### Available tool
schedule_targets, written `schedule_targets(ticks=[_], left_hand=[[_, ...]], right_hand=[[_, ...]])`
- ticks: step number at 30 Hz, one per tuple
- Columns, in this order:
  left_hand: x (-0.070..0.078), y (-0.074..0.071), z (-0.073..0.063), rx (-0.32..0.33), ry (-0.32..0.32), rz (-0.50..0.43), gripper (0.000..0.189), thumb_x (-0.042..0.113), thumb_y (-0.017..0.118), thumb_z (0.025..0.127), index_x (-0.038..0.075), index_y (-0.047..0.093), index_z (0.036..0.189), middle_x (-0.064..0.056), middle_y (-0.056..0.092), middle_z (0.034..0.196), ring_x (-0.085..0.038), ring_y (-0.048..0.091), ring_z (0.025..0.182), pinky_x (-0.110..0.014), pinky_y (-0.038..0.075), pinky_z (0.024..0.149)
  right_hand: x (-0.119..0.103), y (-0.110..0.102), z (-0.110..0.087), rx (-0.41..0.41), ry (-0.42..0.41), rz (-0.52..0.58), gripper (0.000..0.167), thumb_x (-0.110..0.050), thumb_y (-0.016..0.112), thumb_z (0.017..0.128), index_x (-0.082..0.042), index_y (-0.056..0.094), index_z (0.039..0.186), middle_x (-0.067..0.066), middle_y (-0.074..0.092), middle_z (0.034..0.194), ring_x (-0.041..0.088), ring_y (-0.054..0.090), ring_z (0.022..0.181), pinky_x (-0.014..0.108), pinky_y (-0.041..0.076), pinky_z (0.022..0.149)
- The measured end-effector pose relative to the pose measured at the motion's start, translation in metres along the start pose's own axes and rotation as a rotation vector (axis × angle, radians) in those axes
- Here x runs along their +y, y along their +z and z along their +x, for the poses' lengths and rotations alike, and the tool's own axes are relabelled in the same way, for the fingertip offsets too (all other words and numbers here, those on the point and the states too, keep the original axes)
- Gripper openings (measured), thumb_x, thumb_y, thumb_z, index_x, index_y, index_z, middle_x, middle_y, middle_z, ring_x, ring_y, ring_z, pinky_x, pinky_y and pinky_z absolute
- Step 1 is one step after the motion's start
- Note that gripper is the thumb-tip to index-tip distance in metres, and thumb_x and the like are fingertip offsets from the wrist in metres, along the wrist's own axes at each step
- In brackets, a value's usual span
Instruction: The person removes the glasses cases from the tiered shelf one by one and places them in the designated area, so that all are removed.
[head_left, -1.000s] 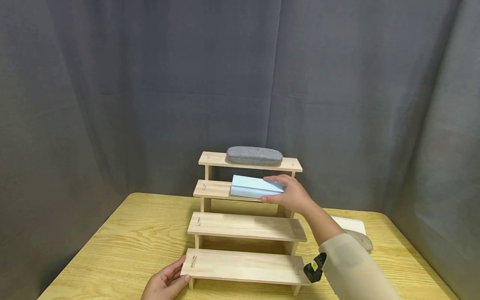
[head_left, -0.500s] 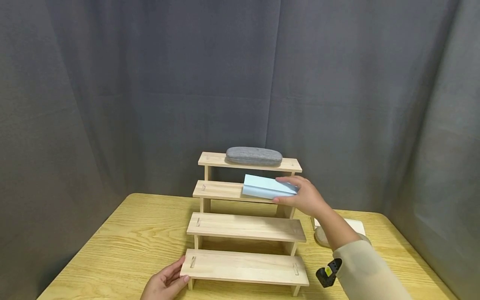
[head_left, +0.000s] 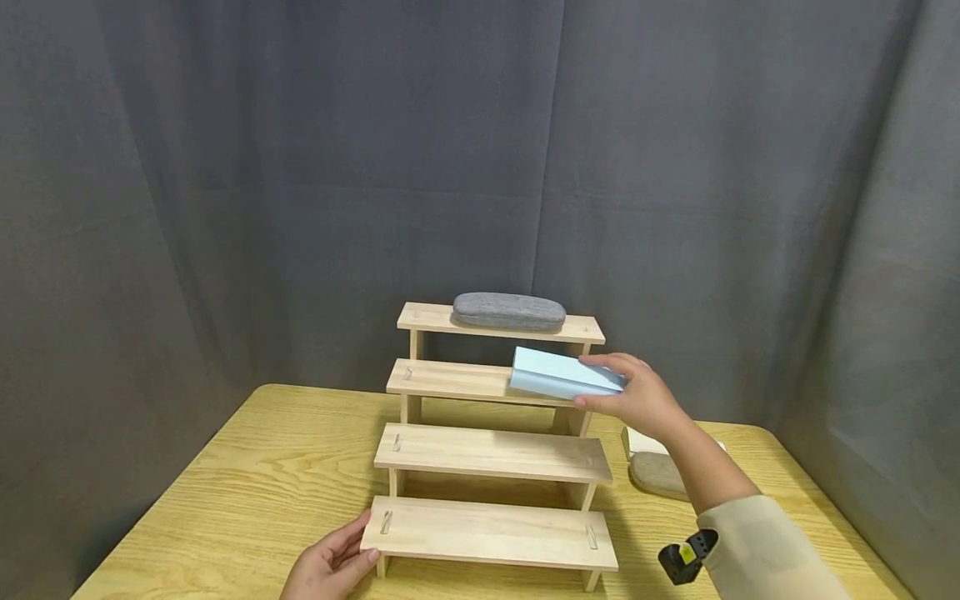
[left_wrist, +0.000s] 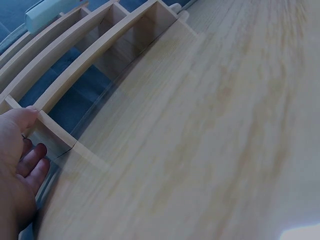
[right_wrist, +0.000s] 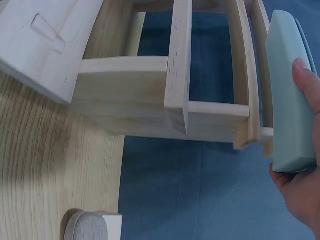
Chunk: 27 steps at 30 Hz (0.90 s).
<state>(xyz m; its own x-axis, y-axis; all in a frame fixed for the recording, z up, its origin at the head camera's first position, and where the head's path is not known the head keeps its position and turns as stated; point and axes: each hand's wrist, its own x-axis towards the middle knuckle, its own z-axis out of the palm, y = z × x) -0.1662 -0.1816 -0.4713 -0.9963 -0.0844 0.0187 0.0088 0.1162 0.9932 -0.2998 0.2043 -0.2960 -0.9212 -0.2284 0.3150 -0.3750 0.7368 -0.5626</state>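
A four-step wooden display stand (head_left: 487, 450) stands on the table. My left hand (head_left: 330, 560) grips the left end of its lowest shelf, thumb at the front corner; the left wrist view shows the thumb (left_wrist: 26, 118) against the wood. With thumb and fingers, my right hand (head_left: 636, 393) holds the right end of a light blue glasses case (head_left: 558, 373). This case is at the right part of the second shelf from the top; whether it touches the shelf I cannot tell. On the top shelf lies a grey glasses case (head_left: 510, 312).
Right of the stand, a beige-grey rounded case (head_left: 660, 475) and a white flat object (head_left: 641, 442) lie on the wooden table (head_left: 247, 467), partly hidden by my right forearm. Dark grey curtains (head_left: 360, 183) hang behind the table and along both sides.
My right hand has moved rightward with the light blue glasses case, from the middle of the second shelf to its right end. My left hand and the stand stay put.
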Motion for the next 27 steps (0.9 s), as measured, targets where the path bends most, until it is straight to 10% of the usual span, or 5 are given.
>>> schedule_targets(ticks=[27], left_hand=[[-0.001,0.001,0.000,0.004,0.011,0.014,0.058,0.009,0.073,0.087,-0.010,0.051,0.136,-0.027,0.058,0.132,-0.020,0.067,0.107,-0.021,0.057,0.084]], right_hand=[[0.029,-0.037,-0.034,0.029,0.063,-0.079,0.069,-0.045,0.080,0.080,-0.014,0.057,0.138,0.019,0.051,0.140,0.034,0.049,0.112,0.032,0.040,0.078]])
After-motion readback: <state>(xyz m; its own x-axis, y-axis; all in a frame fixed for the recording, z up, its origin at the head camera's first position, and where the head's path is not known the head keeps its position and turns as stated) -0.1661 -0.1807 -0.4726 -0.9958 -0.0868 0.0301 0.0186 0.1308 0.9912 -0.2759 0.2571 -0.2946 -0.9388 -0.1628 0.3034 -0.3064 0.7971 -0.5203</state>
